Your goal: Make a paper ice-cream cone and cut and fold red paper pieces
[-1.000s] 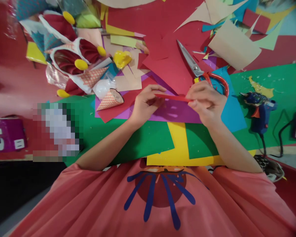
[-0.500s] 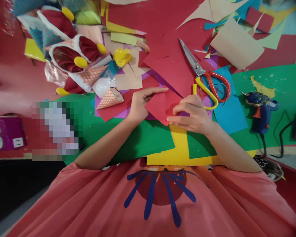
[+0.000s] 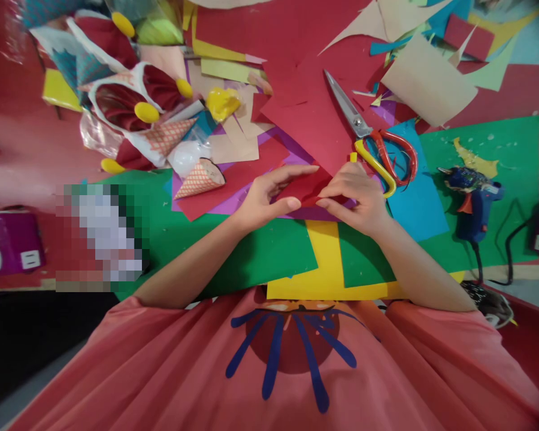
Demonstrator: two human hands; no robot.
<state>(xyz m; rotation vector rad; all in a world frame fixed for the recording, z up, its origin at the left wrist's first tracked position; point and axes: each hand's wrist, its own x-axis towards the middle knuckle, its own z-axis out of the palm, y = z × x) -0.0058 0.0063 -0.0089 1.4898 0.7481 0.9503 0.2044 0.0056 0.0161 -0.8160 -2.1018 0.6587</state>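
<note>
A small piece of red paper [image 3: 309,188] is between my two hands, its near edge tilted up and bent. My left hand [image 3: 266,196] has hold of its left side, with the fingers along the far edge and the thumb at the near edge. My right hand [image 3: 360,199] pinches the near right edge between thumb and fingertips. Scissors [image 3: 358,123] with one red and one yellow handle lie just beyond my right hand. A cone [image 3: 200,179] with an orange lattice pattern lies left of my left hand. Red and purple sheets are under my hands.
Green sheets [image 3: 233,257] and a yellow sheet [image 3: 326,257] cover the near table. A glue gun [image 3: 476,203] lies at right on green paper, its cord trailing forward. Paper scraps [image 3: 431,81] are at back right. Patterned cones with yellow discs [image 3: 147,112] and plastic bags crowd back left.
The red paper has gone from facing me flat to being tilted and bent. My left thumb has come round to its near edge, and my right fingers have closed into a pinch.
</note>
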